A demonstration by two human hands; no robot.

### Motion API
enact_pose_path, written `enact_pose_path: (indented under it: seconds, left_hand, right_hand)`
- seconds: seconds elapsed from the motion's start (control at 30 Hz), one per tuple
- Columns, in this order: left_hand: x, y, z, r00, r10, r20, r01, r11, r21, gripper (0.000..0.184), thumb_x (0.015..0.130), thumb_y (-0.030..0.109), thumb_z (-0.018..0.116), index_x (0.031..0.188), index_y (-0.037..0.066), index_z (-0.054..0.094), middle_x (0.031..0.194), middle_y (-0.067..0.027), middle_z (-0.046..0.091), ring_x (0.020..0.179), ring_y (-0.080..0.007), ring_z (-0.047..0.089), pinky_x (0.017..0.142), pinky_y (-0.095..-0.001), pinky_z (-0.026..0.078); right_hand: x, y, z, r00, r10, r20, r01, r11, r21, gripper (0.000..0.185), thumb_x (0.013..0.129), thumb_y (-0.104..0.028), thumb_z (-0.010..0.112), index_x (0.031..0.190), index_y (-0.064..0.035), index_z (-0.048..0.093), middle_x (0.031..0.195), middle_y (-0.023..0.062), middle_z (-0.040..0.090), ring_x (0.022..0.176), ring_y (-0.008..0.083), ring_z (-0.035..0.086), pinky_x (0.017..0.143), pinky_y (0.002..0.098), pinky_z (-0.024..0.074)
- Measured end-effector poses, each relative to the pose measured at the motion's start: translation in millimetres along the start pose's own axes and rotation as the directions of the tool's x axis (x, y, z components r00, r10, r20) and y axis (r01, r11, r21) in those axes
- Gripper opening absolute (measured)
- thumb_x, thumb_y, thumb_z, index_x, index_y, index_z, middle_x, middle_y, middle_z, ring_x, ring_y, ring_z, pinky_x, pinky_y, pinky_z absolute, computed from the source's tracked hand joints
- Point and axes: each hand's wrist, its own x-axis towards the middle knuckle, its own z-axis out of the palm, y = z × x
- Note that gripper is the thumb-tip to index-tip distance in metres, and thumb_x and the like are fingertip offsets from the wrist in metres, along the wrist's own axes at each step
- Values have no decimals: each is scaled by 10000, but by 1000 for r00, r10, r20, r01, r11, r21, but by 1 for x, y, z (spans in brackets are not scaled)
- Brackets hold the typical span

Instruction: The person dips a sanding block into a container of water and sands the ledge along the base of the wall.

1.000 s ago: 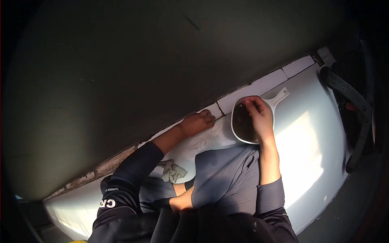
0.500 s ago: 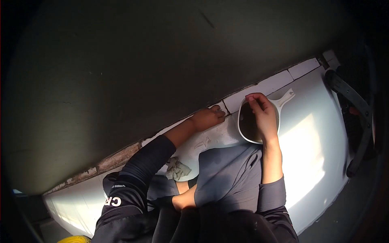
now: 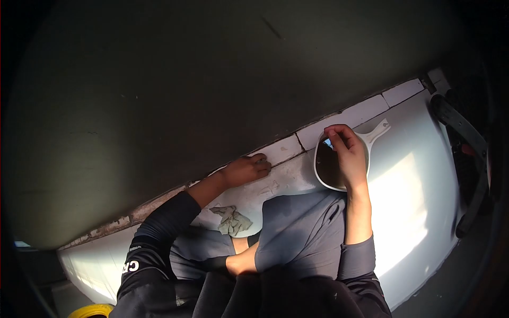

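Note:
My left hand (image 3: 247,170) presses down on the white tile ledge (image 3: 283,151) with its fingers curled in. Whatever may lie beneath those fingers is hidden. A white dipper (image 3: 316,168) with a short handle, holding dark liquid, stands beside my right knee. My right hand (image 3: 349,153) reaches over the dipper, its thumb and fingers closed at the far rim. Between my left arm and my legs, a crumpled grey cloth (image 3: 232,221) lies on the pale floor.
A dark wall (image 3: 159,100) rises behind the ledge, with rough exposed edging at its foot. At the right stands a dark metal frame (image 3: 460,122). Part of a yellow round object (image 3: 93,310) shows at lower left. Sunlight falls on the white floor (image 3: 400,201).
My left hand has slid left along the ledge, away from the dipper. My right hand stays at the dipper's rim. The view has shifted slightly.

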Motion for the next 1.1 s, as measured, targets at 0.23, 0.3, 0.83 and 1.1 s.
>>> enact_pose_path:
  seconds: [0.23,0.3,0.83,1.1]
  left_hand:
    - [106,-9,3,997,29,-73,-30,999,-10,231,774,92,522,998,64,571,1165,-36,536,1138,-253,478,786,-318,545]
    - [110,-10,4,997,32,-73,-34,999,-25,220,769,94,529,982,63,574,1142,-37,543,1122,-253,485,757,-315,555]
    - [45,-3,2,999,21,-29,-20,999,39,232,782,89,510,1007,70,562,1198,-25,523,1193,-259,443,792,-320,553]
    - [29,-1,5,999,-15,-42,15,1000,-8,268,776,91,516,1038,72,566,1219,-24,524,1191,-268,449,796,-325,553]
  right_hand:
    - [1,4,0,1000,17,-17,-18,999,-39,144,892,-139,570,953,-21,624,854,3,626,799,62,533,746,199,408]
    - [2,6,-2,998,49,-34,-50,999,-20,136,891,-133,572,949,-22,624,848,5,624,798,61,533,744,198,410]
    - [1,-1,1,1000,12,-16,-11,999,43,151,891,-149,576,960,-24,624,850,3,626,806,68,535,756,206,406]
    - [-1,8,-9,997,49,-54,-51,998,-35,134,901,-134,561,935,-20,622,841,2,616,795,62,528,747,200,405]
